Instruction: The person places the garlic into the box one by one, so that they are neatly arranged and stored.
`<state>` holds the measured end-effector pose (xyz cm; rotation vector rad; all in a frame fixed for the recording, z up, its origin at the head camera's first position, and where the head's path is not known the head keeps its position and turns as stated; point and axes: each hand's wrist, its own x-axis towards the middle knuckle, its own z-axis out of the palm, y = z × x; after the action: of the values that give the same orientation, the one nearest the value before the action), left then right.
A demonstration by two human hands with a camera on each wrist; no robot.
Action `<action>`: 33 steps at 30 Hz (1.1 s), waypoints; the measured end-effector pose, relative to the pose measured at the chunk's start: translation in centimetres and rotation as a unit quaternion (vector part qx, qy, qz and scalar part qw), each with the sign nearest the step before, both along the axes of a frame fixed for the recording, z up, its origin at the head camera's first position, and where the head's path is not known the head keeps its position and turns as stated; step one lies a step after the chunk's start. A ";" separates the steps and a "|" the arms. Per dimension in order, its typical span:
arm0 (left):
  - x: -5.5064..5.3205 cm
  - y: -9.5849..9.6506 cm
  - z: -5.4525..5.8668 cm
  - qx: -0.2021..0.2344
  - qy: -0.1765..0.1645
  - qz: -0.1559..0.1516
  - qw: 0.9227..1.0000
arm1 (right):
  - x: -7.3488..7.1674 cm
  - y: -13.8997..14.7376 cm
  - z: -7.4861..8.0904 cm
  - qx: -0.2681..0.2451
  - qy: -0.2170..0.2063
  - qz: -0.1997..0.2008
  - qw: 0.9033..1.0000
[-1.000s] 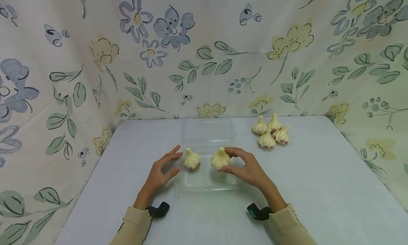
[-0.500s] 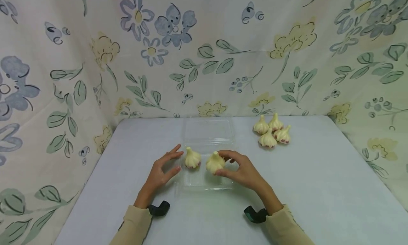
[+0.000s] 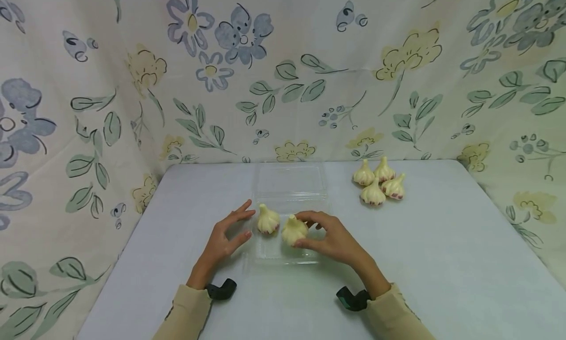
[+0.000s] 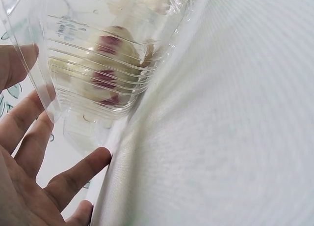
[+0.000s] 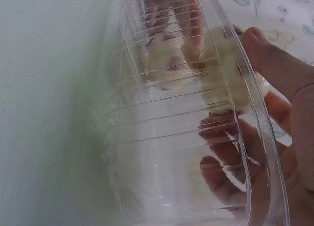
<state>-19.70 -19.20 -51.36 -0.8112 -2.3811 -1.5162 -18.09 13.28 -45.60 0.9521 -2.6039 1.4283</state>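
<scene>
A clear plastic clamshell box (image 3: 265, 254) lies in front of me with its hinged lid (image 3: 289, 178) folded back. One garlic bulb (image 3: 268, 219) sits in the left part of the box; its purple-streaked base shows through the ribbed wall in the left wrist view. My right hand (image 3: 327, 237) pinches a second garlic bulb (image 3: 294, 231) between thumb and fingers, low over the box beside the first bulb. My left hand (image 3: 226, 237) is at the box's left side, fingers spread and thumb apart, fingertips right at the rim (image 4: 37, 83).
Several more garlic bulbs (image 3: 376, 185) stand in a cluster at the back right of the white-covered table (image 3: 442, 261). A floral curtain (image 3: 283, 74) hangs behind the table and along both sides.
My right hand has moved left and a little toward me with its garlic bulb, bringing it closer to the one in the box and lower. The left hand has stayed in place.
</scene>
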 end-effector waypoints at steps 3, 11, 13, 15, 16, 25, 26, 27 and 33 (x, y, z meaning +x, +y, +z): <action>0.0 0.0 0.0 -0.001 0.000 0.002 1.000 | -0.1 -0.3 0.1 0.006 -0.006 0.012 1.000; -0.1 0.0 -0.3 0.003 0.004 -0.001 1.000 | -0.5 -1.4 -0.1 0.004 -0.005 0.040 0.999; -0.1 0.0 -0.2 0.001 0.005 0.000 1.000 | -0.6 -1.7 -0.1 0.005 -0.001 0.043 0.999; -0.1 0.1 -0.2 -0.003 0.003 0.002 1.000 | -0.6 -1.9 -0.2 0.008 -0.001 0.045 0.999; -0.1 0.1 -0.1 -0.004 0.001 0.004 1.000 | -0.6 -2.0 -0.2 0.010 -0.002 0.046 0.999; -0.1 0.1 0.0 -0.005 -0.004 0.005 1.000 | -0.8 -2.8 -0.2 0.024 -0.024 0.070 0.997; -0.1 0.1 -0.1 -0.005 -0.003 0.004 1.000 | -0.8 -2.9 -0.2 0.024 -0.026 0.075 0.997; -0.1 0.1 -0.1 -0.003 -0.003 0.004 1.000 | -0.9 -3.0 -0.3 0.025 -0.027 0.080 0.996; -0.1 0.0 -0.1 0.001 0.000 0.001 1.000 | -1.0 -3.5 -0.5 0.041 -0.047 0.087 0.994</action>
<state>-19.80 -19.18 -51.42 -0.8098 -2.3783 -1.5174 -19.13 9.73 -46.11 1.1756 -2.7253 1.4469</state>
